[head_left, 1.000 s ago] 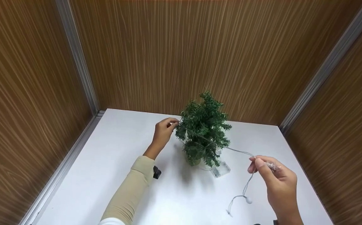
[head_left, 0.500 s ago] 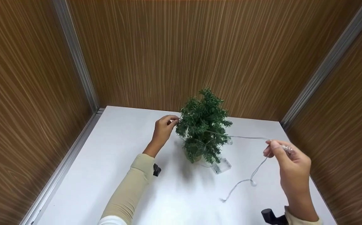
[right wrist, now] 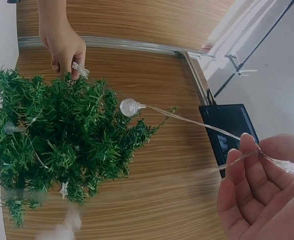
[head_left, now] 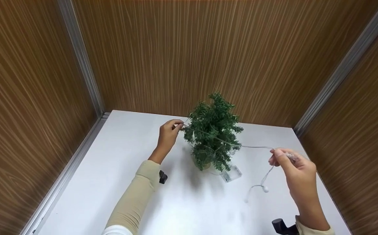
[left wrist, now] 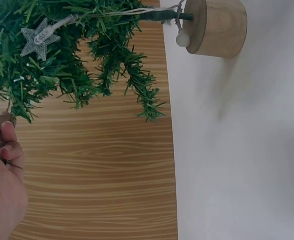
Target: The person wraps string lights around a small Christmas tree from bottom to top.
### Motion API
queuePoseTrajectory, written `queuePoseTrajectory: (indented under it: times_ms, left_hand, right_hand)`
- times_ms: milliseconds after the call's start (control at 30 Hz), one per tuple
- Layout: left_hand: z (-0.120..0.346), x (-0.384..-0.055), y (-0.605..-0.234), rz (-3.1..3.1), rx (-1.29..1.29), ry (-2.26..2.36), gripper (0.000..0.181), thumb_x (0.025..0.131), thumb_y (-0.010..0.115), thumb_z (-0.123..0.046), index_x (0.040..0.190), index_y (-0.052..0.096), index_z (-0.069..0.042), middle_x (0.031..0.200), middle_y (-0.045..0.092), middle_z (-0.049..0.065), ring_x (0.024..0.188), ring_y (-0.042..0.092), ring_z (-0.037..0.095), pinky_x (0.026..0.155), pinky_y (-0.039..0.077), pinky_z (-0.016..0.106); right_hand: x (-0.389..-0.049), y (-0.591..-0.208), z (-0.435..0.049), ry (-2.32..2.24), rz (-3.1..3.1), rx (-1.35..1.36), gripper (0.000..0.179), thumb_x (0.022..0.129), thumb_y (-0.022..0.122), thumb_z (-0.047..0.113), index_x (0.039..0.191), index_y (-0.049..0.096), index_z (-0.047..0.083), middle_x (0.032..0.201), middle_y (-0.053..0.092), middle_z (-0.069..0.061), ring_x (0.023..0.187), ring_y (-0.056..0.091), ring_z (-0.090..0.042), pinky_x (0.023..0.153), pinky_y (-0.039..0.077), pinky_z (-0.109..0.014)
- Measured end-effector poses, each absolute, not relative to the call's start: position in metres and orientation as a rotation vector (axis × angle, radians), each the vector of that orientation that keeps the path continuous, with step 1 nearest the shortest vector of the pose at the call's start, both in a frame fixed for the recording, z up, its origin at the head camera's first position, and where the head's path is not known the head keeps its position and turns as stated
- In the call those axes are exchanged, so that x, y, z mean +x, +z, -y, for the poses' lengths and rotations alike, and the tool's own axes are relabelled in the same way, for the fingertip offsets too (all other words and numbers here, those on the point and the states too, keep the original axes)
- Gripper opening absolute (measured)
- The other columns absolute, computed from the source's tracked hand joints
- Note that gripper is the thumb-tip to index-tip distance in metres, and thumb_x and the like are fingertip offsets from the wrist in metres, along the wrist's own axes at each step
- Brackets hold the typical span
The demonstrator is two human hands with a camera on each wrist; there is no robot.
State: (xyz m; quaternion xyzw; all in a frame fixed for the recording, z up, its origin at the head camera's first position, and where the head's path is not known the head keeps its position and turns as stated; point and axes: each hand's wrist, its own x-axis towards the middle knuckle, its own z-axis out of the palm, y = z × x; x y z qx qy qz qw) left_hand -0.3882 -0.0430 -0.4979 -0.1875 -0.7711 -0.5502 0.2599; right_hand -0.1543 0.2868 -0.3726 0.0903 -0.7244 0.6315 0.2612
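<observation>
A small green artificial Christmas tree (head_left: 213, 127) stands upright on a round wooden base (left wrist: 225, 27). At its left side my left hand (head_left: 168, 135) pinches a string light wire close to a branch tip. To the right of the tree, my right hand (head_left: 296, 173) holds the string lights (head_left: 257, 147) between thumb and fingers, with clear bulbs bunched in the palm. The wire runs from it across the tree's front. A loose end with a round bulb (head_left: 265, 189) dangles below. A clear star light (left wrist: 39, 40) and a round clear bulb (right wrist: 129, 107) also show.
A clear battery box (head_left: 232, 173) lies on the white table (head_left: 189, 209) just right of the base. Wood-grain panels (head_left: 189, 58) enclose the back and sides. A dark flat screen-like device (right wrist: 229, 130) appears beyond the right hand.
My right hand rose and moved right, then came slightly back left, drawing the wire nearly level across the tree. My left hand shifted slightly left, keeping its pinch.
</observation>
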Motion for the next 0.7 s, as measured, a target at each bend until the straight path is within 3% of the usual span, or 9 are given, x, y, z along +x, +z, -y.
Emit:
queuePoseTrajectory:
  times_ms: [433,700]
  left_hand:
    - [0.038,-0.378,-0.493,2.097,-0.626,-1.399,0.014,0.096,0.069,-0.014,0.103,0.075,-0.003,0.101,0.074,0.005,0.078,0.058,0.012,0.07,0.049,0.026]
    - [0.041,-0.358,-0.482,2.022,-0.574,-1.468,0.014,0.096,0.07,-0.018,0.102,0.076,-0.007,0.096,0.074,0.001,0.069,0.051,0.01,0.062,0.043,0.023]
  right_hand:
    - [-0.15,-0.361,-0.299,1.832,1.684,0.193,0.019,0.094,0.064,-0.005,0.096,0.063,-0.024,0.075,0.069,-0.016,0.071,0.065,-0.023,0.073,0.054,-0.024]
    - [-0.15,-0.358,-0.3,1.815,1.723,0.217,0.02,0.095,0.064,-0.003,0.097,0.063,-0.023,0.077,0.069,-0.016,0.073,0.065,-0.022,0.072,0.055,-0.023]
